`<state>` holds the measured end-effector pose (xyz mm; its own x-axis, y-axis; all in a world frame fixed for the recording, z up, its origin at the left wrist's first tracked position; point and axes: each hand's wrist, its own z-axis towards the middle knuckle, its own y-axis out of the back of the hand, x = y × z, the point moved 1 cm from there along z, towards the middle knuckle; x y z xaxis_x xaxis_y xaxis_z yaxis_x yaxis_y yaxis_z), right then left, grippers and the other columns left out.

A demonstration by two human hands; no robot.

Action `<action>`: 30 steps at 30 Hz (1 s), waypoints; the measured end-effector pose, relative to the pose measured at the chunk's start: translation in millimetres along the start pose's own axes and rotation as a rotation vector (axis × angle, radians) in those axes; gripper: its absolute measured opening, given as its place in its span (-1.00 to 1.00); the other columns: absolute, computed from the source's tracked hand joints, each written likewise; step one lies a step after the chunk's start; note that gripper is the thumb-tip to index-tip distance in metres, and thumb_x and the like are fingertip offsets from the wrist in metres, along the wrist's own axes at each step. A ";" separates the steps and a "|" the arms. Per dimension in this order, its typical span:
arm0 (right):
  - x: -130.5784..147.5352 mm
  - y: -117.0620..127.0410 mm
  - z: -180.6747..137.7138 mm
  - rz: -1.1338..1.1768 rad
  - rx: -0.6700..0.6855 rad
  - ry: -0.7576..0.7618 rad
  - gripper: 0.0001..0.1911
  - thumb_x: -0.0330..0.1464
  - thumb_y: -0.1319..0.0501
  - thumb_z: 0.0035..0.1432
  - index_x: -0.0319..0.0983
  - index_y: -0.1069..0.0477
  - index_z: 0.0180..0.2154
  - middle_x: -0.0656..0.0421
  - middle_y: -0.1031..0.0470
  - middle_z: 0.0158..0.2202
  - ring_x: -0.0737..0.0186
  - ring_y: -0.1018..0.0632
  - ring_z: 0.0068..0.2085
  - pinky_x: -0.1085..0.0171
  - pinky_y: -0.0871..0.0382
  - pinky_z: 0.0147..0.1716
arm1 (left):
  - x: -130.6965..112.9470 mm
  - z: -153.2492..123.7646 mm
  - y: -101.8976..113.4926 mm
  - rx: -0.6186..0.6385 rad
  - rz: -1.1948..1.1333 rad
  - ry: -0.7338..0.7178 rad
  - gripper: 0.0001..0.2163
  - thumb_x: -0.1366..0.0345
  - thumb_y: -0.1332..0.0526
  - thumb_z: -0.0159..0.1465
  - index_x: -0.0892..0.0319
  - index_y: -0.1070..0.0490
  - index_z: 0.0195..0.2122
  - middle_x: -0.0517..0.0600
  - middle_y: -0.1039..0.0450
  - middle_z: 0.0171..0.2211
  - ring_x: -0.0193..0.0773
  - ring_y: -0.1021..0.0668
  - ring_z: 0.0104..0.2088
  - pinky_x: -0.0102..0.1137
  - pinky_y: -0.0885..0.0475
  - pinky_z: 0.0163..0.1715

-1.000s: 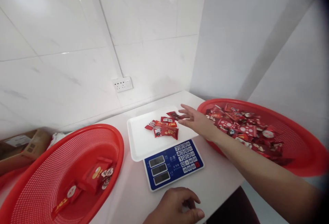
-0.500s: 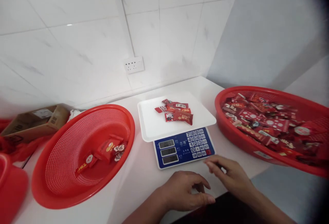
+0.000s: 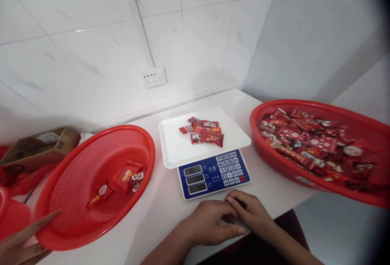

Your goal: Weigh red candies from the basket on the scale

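My left hand [image 3: 211,223] rests at the table's front edge, its fingers loosely curled, the thumb apart, holding nothing I can see. My right hand [image 3: 251,212] touches it, fingertips on the left hand's fingers; part of its fingers is hidden. Just beyond both stands a blue electronic scale [image 3: 215,182] with a white tray [image 3: 173,147]. Several red-wrapped sweets [image 3: 210,137] lie in a small heap on that tray. To the right, a red plastic basket [image 3: 268,159] holds many wrapped sweets [image 3: 324,143].
At left stands another red mesh basket [image 3: 73,179] with a few wrapped packets [image 3: 124,177]. Another person's hand [image 3: 26,242] reaches to its near rim. An open cardboard box [image 3: 36,147] lies behind. A socket [image 3: 154,77] is on the tiled wall.
My right hand has moved left and now touches my left hand. Another person's hand has come in at the lower left, by the basket. The view has shifted slightly.
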<state>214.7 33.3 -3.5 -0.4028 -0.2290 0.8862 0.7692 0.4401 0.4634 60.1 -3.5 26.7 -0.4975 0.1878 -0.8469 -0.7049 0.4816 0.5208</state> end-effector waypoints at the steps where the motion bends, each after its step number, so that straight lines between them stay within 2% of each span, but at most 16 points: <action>1: 0.4 -0.2 -0.3 -0.003 -0.001 0.001 -0.62 -0.17 0.02 0.21 -0.22 -0.34 -0.52 0.21 -0.41 -0.55 0.27 -0.45 -0.47 0.34 -0.33 -0.44 | -0.6 0.2 0.2 0.007 0.004 0.007 -0.72 0.14 -0.23 0.15 0.20 -0.49 -0.21 0.01 -0.54 -0.28 -0.26 -0.54 -0.30 -0.50 -0.36 -0.33; 5: 2.4 0.1 -1.2 -0.016 -0.009 0.013 -0.63 -0.18 0.02 0.21 -0.21 -0.34 -0.51 0.21 -0.41 -0.54 0.26 -0.45 -0.46 0.33 -0.33 -0.43 | -2.5 0.1 -0.5 0.011 0.000 0.034 -0.74 0.15 -0.23 0.14 0.18 -0.49 -0.22 0.00 -0.55 -0.28 -0.26 -0.54 -0.29 -0.49 -0.37 -0.31; 8: 3.3 0.7 -1.7 -0.001 -0.016 0.024 -0.64 -0.19 0.02 0.21 -0.22 -0.36 -0.50 0.20 -0.43 -0.53 0.25 -0.47 -0.45 0.32 -0.33 -0.42 | -5.3 -0.9 -1.8 -0.016 0.010 0.002 -0.79 0.17 -0.23 0.14 0.14 -0.49 -0.25 -0.05 -0.54 -0.31 -0.29 -0.52 -0.32 -0.50 -0.37 -0.32; 13: 2.0 1.6 -3.8 0.060 0.009 0.053 -0.67 -0.20 0.00 0.21 -0.22 -0.38 -0.47 0.18 -0.48 -0.50 0.23 -0.49 -0.42 0.32 -0.35 -0.41 | -20.1 -2.9 5.7 -0.142 0.019 -0.063 -0.83 0.25 -0.18 0.20 0.19 -0.50 -0.27 -0.01 -0.53 -0.32 -0.31 -0.52 -0.31 -0.50 -0.37 -0.27; 17: -0.2 2.8 -5.8 0.050 0.001 0.083 -0.67 -0.18 -0.01 0.20 -0.21 -0.39 -0.44 0.17 -0.49 -0.47 0.21 -0.50 -0.40 0.31 -0.35 -0.39 | -35.0 -4.3 30.6 -0.318 0.149 -0.106 -0.83 0.25 -0.12 0.25 0.17 -0.48 -0.28 0.00 -0.52 -0.34 -0.30 -0.51 -0.29 -0.46 -0.38 -0.25; 21: -0.4 3.5 -6.9 0.013 -0.020 0.101 -0.66 -0.18 0.01 0.21 -0.22 -0.37 -0.47 0.19 -0.45 -0.50 0.25 -0.46 -0.45 0.33 -0.33 -0.42 | -38.0 -16.3 81.7 -0.583 0.499 -0.035 -0.82 0.24 -0.07 0.29 0.12 -0.41 -0.19 0.02 -0.48 -0.19 -0.25 -0.47 -0.13 -0.39 -0.36 -0.09; 23: -0.5 3.5 -7.3 0.016 -0.021 0.110 -0.65 -0.19 0.01 0.21 -0.22 -0.37 -0.48 0.19 -0.44 -0.51 0.26 -0.45 -0.45 0.34 -0.33 -0.43 | -33.6 -32.4 114.6 -0.816 0.771 0.085 -0.76 0.22 -0.03 0.29 0.15 -0.36 -0.09 0.10 -0.39 -0.03 -0.16 -0.37 0.03 -0.27 -0.26 0.05; 25: -1.4 3.1 -7.7 0.022 -0.025 0.122 -0.65 -0.19 0.01 0.21 -0.22 -0.37 -0.48 0.19 -0.43 -0.52 0.26 -0.44 -0.46 0.34 -0.32 -0.44 | -24.8 -55.0 145.3 -0.975 1.016 0.344 -0.65 0.19 -0.02 0.29 0.22 -0.26 0.05 0.21 -0.22 0.13 -0.01 -0.20 0.17 -0.12 -0.16 0.12; 26: -2.3 2.6 -7.9 0.026 -0.031 0.130 -0.65 -0.18 0.01 0.21 -0.22 -0.37 -0.49 0.20 -0.43 -0.52 0.26 -0.44 -0.46 0.35 -0.32 -0.44 | -18.6 -67.8 158.0 -0.992 1.101 0.518 -0.59 0.16 0.01 0.29 0.25 -0.19 0.11 0.27 -0.15 0.16 0.09 -0.16 0.19 -0.03 -0.15 0.09; 28: -4.6 1.4 -8.0 0.035 -0.045 0.143 -0.64 -0.16 0.01 0.20 -0.21 -0.37 -0.50 0.20 -0.43 -0.52 0.26 -0.44 -0.46 0.35 -0.32 -0.44 | -3.6 -93.4 176.1 -0.956 1.084 0.861 -0.50 0.09 0.11 0.31 0.26 -0.02 0.20 0.35 -0.15 0.14 0.22 -0.29 0.11 0.06 -0.28 -0.08; 30: -6.9 0.0 -7.6 0.038 -0.057 0.148 -0.62 -0.14 0.01 0.20 -0.21 -0.36 -0.51 0.20 -0.42 -0.53 0.26 -0.44 -0.47 0.36 -0.31 -0.45 | 11.7 -113.6 183.3 -0.849 0.958 1.070 -0.47 0.07 0.17 0.32 0.28 0.06 0.23 0.35 -0.32 0.01 0.14 -0.49 -0.09 -0.08 -0.40 -0.27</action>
<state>221.3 28.2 -9.6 -0.2982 -0.3404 0.8917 0.8113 0.4018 0.4247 -132.3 -10.3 124.5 -0.7280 -0.6833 0.0554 0.1609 -0.0918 0.9827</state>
